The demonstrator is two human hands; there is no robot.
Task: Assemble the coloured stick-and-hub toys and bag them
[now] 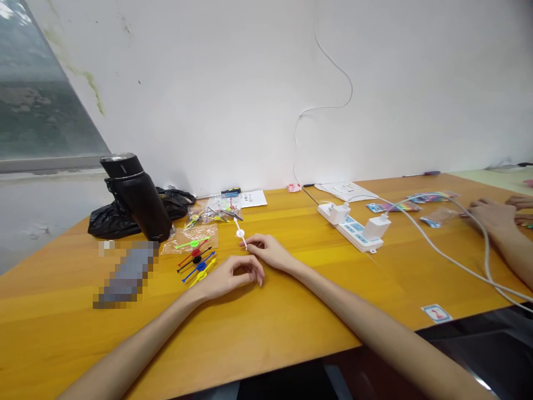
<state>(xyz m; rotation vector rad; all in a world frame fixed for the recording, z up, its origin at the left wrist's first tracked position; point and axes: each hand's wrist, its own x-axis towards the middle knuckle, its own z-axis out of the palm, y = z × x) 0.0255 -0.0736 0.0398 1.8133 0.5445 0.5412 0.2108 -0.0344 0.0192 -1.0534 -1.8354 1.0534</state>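
Note:
A white arrow-shaped spinner (240,233) points away from me. The fingertips of my right hand (268,251) are closed on its near end. My left hand (233,275) rests on the table, loosely curved, with its thumb and fingers apart and nothing visible in them. Just left of it lies a slanted row of similar arrow spinners: a green one (194,243), a red one (195,253), a black one (197,259), a blue one (201,266) and a yellow one (202,275), partly behind my left hand. Behind them a clear plastic bag (216,210) holds more small coloured parts.
A black bottle (139,194) stands at the left by a black plastic bag (108,221), near a blurred-out dark object (129,272). Right of centre is a white power strip (353,230) with chargers and cables. Another person's hands (491,214) are at the far right.

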